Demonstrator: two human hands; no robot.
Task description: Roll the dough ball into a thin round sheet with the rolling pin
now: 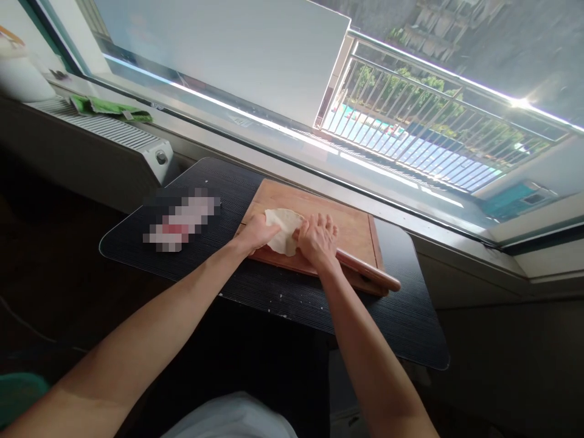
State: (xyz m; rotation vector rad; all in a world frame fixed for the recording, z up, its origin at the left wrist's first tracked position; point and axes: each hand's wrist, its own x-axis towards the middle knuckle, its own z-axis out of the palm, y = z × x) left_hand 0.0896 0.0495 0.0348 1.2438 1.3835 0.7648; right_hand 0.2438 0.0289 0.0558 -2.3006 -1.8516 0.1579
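A flat pale sheet of dough (283, 226) lies on a wooden cutting board (351, 228). A wooden rolling pin (369, 272) runs along the board's near edge, under the dough and both hands. My left hand (258, 233) rests palm down on the pin at the dough's left side, fingers curled over it. My right hand (319, 238) presses on the pin at the dough's right side, fingers stretched forward and close together.
The board sits on a dark ribbed table (406, 316) by a wide window. A blurred patch (180, 220) covers something on the table's left. A white radiator (114, 131) with a green cloth (109, 108) stands at the far left. Flour specks dot the table's near edge.
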